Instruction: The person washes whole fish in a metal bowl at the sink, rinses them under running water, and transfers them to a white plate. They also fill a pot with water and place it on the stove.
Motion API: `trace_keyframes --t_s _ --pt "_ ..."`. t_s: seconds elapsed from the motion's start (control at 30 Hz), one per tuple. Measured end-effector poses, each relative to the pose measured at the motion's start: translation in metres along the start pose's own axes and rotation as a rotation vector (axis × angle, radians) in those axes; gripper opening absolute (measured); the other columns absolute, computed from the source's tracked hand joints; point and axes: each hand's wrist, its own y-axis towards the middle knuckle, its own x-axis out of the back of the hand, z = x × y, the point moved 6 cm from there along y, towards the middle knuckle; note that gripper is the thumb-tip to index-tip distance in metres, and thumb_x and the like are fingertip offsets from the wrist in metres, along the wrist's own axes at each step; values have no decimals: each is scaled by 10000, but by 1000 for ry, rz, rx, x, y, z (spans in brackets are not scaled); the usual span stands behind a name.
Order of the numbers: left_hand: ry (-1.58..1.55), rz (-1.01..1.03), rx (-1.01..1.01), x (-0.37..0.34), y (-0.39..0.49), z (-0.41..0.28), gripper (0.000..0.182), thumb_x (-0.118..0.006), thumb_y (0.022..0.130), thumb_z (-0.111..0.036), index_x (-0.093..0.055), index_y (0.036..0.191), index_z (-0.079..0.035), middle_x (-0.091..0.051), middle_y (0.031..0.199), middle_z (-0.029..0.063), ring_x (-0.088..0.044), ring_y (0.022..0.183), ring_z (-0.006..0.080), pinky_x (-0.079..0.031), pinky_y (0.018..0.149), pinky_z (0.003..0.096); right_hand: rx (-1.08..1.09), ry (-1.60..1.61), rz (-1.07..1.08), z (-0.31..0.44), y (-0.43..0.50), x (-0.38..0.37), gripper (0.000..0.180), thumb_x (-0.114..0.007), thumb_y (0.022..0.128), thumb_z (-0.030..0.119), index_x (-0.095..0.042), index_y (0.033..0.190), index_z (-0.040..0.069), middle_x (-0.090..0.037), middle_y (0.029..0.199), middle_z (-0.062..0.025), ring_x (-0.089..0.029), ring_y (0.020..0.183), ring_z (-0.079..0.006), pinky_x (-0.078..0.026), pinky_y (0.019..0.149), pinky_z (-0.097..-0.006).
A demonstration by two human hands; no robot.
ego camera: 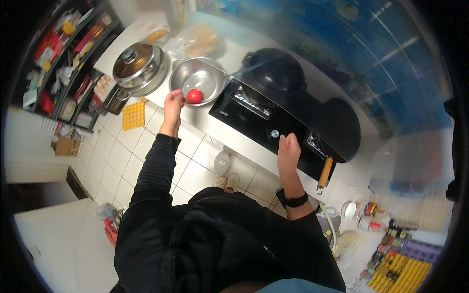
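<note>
My left hand (pixel 173 107) is at the near rim of a stainless steel bowl (pixel 216 75), with its fingertips beside a red tomato (pixel 195 96). The tomato lies in the bowl along with a few small pale pieces; whether my fingers touch it I cannot tell. My right hand (pixel 289 152) is curled above the front edge of a black glass gas stove (pixel 253 130), near its silver knob (pixel 274 133), and nothing shows in it. A dark wok or pot (pixel 274 69) stands on the left burner. On the right burner is a black pan (pixel 339 128) with a wooden handle (pixel 325 172).
A lidded steel pot (pixel 141 69) and a plastic bag (pixel 199 38) stand on the counter at the left. The pan handle juts over the front edge. Jars (pixel 370 223) and yellow egg trays (pixel 399 273) are at the right. Another yellow tray (pixel 133 116) is lower left of the bowl.
</note>
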Motion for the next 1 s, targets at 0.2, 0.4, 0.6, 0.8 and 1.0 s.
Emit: trace_keyframes --t_s 0.2,0.4,0.6,0.8,1.0 --pt "-19 -229 130 70 -33 36 241 -529 820 -5 -529 1060 -13 -608 787 69 -552 638 116 -425 561 222 29 -13 165 -19 10 -35 177 -530 892 56 -375 807 46 -402 704 -72 -400 619 -178 -372 584 -314" --pt "436 -269 52 98 8 79 352 -649 716 -75 -546 1048 -17 -598 772 117 -590 688 238 -480 614 326 27 -21 185 -21 3 -39 209 -516 863 11 -468 1065 32 -468 804 -48 -471 723 -139 -414 667 -279" --pt "919 -56 90 96 51 120 558 -771 634 -228 -509 1066 8 -607 973 262 -601 927 394 -486 800 423 -32 -90 203 -16 -19 -76 274 -544 820 -56 -542 1080 28 -519 861 -50 -509 729 -108 -446 694 -236" --pt "976 92 -46 124 68 76 345 -597 768 -202 -478 1049 -41 -620 867 249 -595 853 429 -460 742 501 -129 -16 323 -37 -23 -190 203 -589 865 113 -587 1053 36 -619 789 -60 -570 690 -118 -475 657 -257" --pt "1214 114 -309 173 67 9 336 -566 785 -104 -469 1105 -74 -635 823 192 -616 739 397 -483 672 487 -654 142 256 -66 28 -319 435 -562 890 87 -376 1258 -52 -645 778 -94 -627 646 -151 -502 547 -271"
